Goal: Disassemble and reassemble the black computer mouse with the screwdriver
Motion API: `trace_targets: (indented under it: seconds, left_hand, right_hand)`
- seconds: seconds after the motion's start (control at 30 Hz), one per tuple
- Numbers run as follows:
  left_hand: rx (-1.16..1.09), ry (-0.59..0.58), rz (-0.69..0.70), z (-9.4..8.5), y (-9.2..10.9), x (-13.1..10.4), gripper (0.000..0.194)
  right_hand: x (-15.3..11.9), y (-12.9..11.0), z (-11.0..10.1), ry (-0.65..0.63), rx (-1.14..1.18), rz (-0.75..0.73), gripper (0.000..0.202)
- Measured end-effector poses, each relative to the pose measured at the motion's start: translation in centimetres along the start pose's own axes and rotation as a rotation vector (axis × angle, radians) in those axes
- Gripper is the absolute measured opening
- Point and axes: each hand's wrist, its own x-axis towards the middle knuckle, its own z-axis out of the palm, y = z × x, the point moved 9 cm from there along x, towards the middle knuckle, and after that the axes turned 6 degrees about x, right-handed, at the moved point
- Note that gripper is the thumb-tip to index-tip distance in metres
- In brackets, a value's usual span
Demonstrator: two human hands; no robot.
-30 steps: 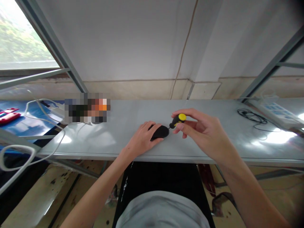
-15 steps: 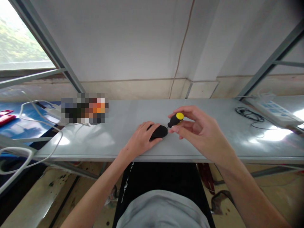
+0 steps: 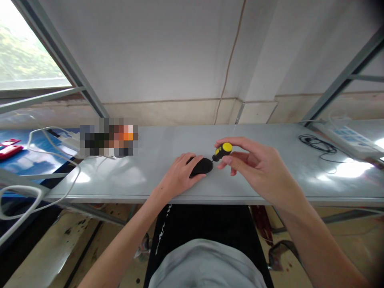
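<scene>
A black computer mouse [image 3: 203,167] lies on the grey table, and my left hand [image 3: 183,171] grips it from the left, fingers over its far side and thumb along the near side. My right hand [image 3: 249,160] has a short black and yellow screwdriver [image 3: 223,151] between thumb and fingers. The screwdriver leans, its yellow end cap up and to the right, its thin shaft pointing down to the mouse's right end. Whether the tip sits in a screw is too small to tell.
A coiled black cable [image 3: 316,143] lies on the right of the table [image 3: 162,138], beside a white power strip [image 3: 354,140]. At the left are white cables [image 3: 78,176], a blurred-out patch of items [image 3: 108,138] and a red object [image 3: 11,151] on a blue surface.
The fingers of my right hand have shifted and opened a little around the screwdriver handle, baring more of its yellow markings. My left hand and the mouse stay in place.
</scene>
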Motion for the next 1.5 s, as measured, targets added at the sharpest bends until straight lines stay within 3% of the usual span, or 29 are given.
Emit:
trace_targets:
  seconds: [0.33,0.67,1.0,1.5]
  left_hand:
    - [0.022,0.004,0.009,0.0,0.0,-0.1,0.052]
    - [0.012,-0.008,-0.005,-0.1,0.1,0.1,0.053]
    - [0.024,0.000,0.004,0.2,-0.1,-0.1,0.053]
    - [0.027,0.008,0.004,0.0,0.0,0.0,0.051]
  right_hand:
    - [0.2,-0.3,-0.1,0.007,0.010,-0.039,0.026]
    - [0.4,-0.2,-1.1,0.104,0.070,-0.029,0.036]
    - [0.1,-0.5,-1.2,0.131,-0.073,-0.077,0.027]
    - [-0.1,-0.9,-1.2,0.135,-0.125,-0.084,0.027]
